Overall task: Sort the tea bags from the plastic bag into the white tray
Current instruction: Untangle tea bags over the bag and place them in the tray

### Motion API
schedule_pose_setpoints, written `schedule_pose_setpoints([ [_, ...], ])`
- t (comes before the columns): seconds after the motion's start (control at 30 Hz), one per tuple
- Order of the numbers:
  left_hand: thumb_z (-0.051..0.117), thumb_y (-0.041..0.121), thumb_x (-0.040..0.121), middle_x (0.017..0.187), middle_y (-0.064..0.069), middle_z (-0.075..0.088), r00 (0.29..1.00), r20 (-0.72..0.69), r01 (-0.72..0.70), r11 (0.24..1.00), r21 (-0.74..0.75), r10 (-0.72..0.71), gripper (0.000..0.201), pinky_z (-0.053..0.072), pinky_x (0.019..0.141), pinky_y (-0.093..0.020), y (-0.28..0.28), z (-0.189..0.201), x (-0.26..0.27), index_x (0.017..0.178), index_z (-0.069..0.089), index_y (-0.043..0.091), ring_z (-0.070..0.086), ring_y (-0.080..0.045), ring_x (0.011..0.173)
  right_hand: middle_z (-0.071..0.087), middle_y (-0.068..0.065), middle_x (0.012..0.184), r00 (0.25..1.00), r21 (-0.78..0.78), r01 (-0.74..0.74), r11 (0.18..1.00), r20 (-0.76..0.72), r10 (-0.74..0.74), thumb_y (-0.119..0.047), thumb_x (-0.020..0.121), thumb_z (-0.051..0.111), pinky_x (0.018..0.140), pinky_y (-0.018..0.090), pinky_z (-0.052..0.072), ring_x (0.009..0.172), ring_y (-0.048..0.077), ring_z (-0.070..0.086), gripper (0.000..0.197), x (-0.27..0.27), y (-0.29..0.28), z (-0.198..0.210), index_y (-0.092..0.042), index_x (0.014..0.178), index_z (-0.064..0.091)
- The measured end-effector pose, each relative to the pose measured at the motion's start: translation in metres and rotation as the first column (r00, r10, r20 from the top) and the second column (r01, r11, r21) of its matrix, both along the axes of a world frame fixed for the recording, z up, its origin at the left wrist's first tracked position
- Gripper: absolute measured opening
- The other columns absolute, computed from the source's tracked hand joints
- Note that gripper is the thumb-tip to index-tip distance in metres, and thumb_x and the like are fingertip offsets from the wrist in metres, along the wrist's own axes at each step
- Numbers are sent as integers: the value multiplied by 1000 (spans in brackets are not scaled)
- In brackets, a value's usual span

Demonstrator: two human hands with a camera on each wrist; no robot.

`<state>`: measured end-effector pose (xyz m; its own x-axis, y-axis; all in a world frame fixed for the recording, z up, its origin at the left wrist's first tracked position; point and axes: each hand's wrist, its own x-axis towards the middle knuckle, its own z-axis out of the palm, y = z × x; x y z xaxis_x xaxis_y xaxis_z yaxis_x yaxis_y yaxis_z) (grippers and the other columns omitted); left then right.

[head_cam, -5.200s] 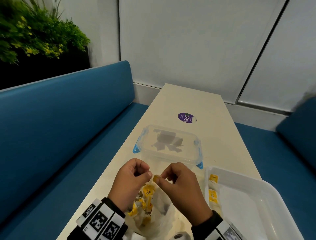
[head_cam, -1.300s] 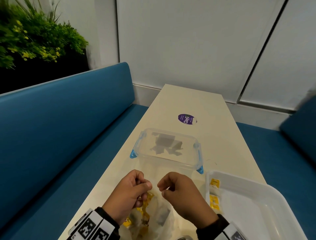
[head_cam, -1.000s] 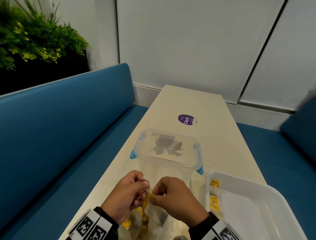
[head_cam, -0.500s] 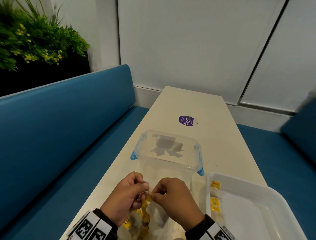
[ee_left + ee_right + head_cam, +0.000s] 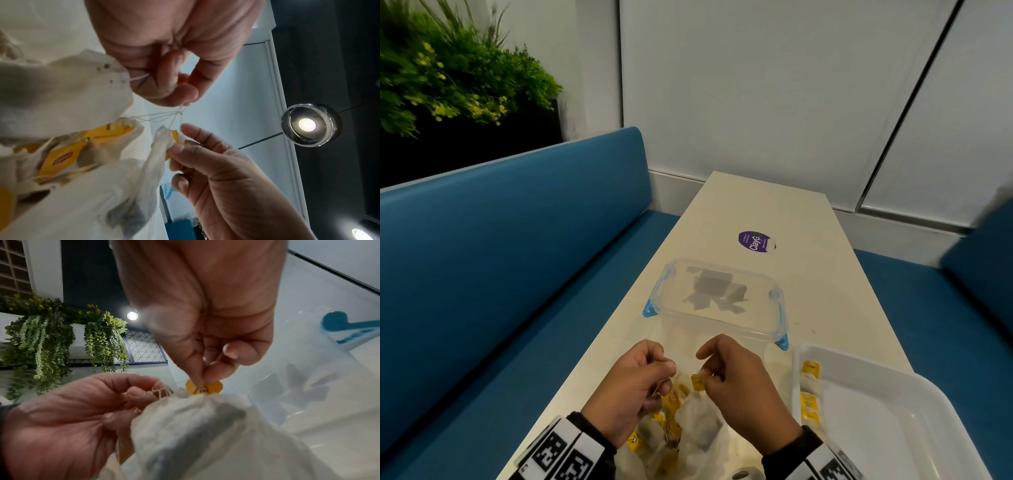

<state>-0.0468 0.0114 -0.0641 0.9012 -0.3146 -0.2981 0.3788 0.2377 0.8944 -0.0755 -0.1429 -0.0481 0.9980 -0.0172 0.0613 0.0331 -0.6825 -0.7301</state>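
Note:
A clear plastic bag (image 5: 705, 431) of tea bags (image 5: 61, 154) with yellow tags lies at the table's near edge, under both hands. My left hand (image 5: 671, 371) pinches a knot of tangled white strings (image 5: 179, 112). My right hand (image 5: 703, 377) pinches one tea bag (image 5: 195, 426) at its top, by its yellow tag (image 5: 213, 387), a short way right of the left hand. The strings run taut between the two hands. The white tray (image 5: 859, 363) stands at the near right with a few tea bags (image 5: 810, 390) along its left wall.
A clear lidded container (image 5: 719, 301) with blue clips stands just beyond the hands, dark squares showing inside. A purple sticker (image 5: 756, 241) lies farther up the narrow table (image 5: 825, 274). Blue benches run along both sides.
The hands met over the bag about a second ago. They have drawn slightly apart, and the yellow tag shows between them in the right hand's pinch.

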Motion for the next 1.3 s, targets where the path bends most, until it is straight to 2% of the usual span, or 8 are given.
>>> schedule_pose_setpoints([
  [0.17, 46, -10, 88, 57, -3, 46, 1000, -12, -6, 1000, -10, 6, 24, 24, 31, -14, 0, 0, 0, 76, 40, 10, 41, -9, 42, 60, -12, 79, 1000, -66, -25, 997, -12, 24, -6, 80, 63, 68, 12, 46, 73, 3, 54, 20, 1, -3, 0, -26, 82, 64],
  [0.3, 46, -10, 88, 57, -3, 45, 1000, -13, -17, 1000, -11, 17, 24, 24, 31, -14, 1, 0, 1, 76, 40, 11, 41, -9, 44, 53, -15, 76, 1000, -86, 4, 996, -8, -5, -21, 81, 67, 61, 10, 36, 67, 2, 46, 24, -2, -5, 1, -34, 66, 53],
  [0.5, 50, -8, 88, 57, -2, 47, 1000, 3, -30, 999, 31, 30, 23, 26, 32, -15, 2, -2, 2, 77, 41, 11, 46, -11, 47, 63, -1, 74, 996, 158, 56, 986, -82, -43, -12, 80, 66, 66, 24, 51, 65, 10, 57, 10, -3, -8, 5, -16, 76, 58],
  [0.6, 51, -6, 88, 60, -3, 51, 999, 12, -41, 997, 60, 40, 23, 27, 32, -15, 2, -2, 1, 77, 43, 11, 51, -14, 55, 66, 8, 72, 992, 365, 52, 930, -128, -5, 0, 80, 64, 59, 25, 53, 56, 10, 58, 8, -6, -5, 10, -6, 84, 60],
  [0.7, 52, -5, 87, 65, -5, 52, 998, 19, -62, 995, 76, 61, 22, 29, 32, -15, 0, -2, 0, 76, 44, 12, 53, -16, 61, 65, 6, 68, 992, 451, 50, 891, -128, 9, 3, 84, 58, 53, 17, 46, 53, 9, 57, 16, -11, 0, 14, -12, 87, 61],
  [0.83, 52, -5, 87, 66, -6, 54, 998, 19, -63, 995, 73, 61, 23, 28, 33, -16, -1, -1, 1, 75, 44, 13, 53, -15, 60, 66, 4, 66, 990, 473, 71, 878, -143, -2, 3, 87, 56, 49, 17, 43, 48, 12, 54, 32, -16, 7, 11, -26, 102, 56],
  [1.07, 52, -4, 88, 62, -4, 55, 998, 15, -61, 995, 77, 60, 22, 29, 33, -15, -1, 0, 0, 75, 45, 13, 52, -16, 60, 66, -1, 73, 989, 356, 45, 934, -151, 10, -1, 92, 49, 61, 11, 47, 54, 3, 57, 27, -15, 7, 15, -24, 90, 63],
  [1.3, 52, -5, 88, 66, -7, 53, 997, 27, -76, 993, 90, 74, 21, 29, 33, -15, 0, -3, 1, 76, 45, 11, 52, -18, 63, 68, -5, 90, 974, 163, -46, 986, -212, 80, -4, 96, 38, 71, 8, 46, 70, 0, 58, 39, -14, 2, 17, -39, 103, 53],
])
